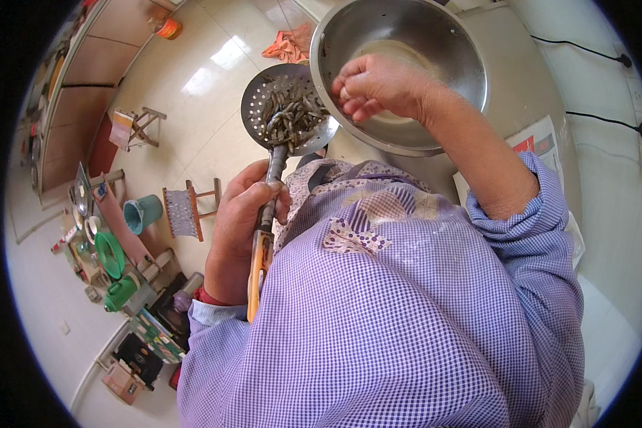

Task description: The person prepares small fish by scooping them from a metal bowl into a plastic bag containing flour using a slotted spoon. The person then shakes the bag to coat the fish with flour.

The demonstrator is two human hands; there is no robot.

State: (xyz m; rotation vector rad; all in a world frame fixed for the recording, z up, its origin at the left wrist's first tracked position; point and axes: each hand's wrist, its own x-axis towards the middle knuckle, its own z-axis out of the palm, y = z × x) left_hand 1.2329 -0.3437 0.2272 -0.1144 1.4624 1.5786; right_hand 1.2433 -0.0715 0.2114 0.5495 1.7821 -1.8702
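A long-handled perforated metal skimmer [254,115] carries a heap of small dark shrimp [294,120]. My left hand [249,208] is closed around its handle, part of which is wrapped in grey, with a wooden end pointing back towards my body. A large stainless steel basin [463,59] stands to the right, its left rim close to or overlapping the skimmer's edge. My right hand [372,88] is over the basin near its left side, fingers curled; whether anything is between them cannot be told. Some shallow, cloudy liquid [401,53] shows at the basin's bottom.
The basin rests on a pale surface beside the wall, with newspaper [545,147] near my right forearm. An orange cloth [289,45] lies on the tiled floor. Folding stools [182,214], a blue bucket [143,214] and a green basin [109,254] are at the left.
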